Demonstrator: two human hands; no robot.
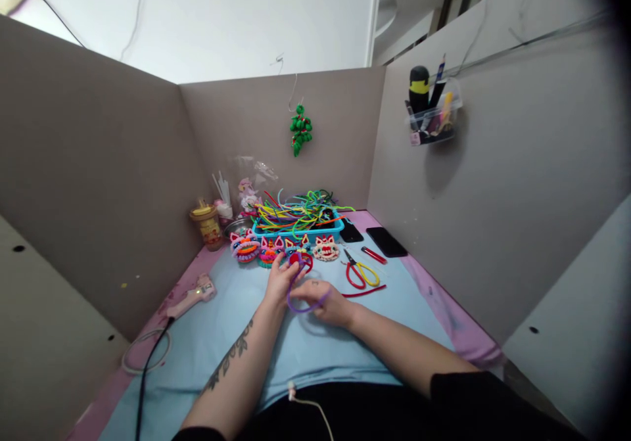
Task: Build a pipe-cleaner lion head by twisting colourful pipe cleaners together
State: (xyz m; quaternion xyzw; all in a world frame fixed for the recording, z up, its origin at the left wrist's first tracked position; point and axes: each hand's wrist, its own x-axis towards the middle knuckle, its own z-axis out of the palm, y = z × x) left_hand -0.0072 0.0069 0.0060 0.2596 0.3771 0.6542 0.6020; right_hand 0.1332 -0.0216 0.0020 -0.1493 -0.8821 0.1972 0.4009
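L hand (pixel 282 282) fingers half-curled, pinching purple stem (pixel 302 309) at its 12 o'clock; R hand (pixel 326 301) closed loosely on it at 3 (grip partly hidden). Stem loops over mat (pixel 221 336), between both hands. Risk, imo: springy loop slips the pinch, unbends; scissors (pixel 359 273) at 2 o'clock could snag R wrist.
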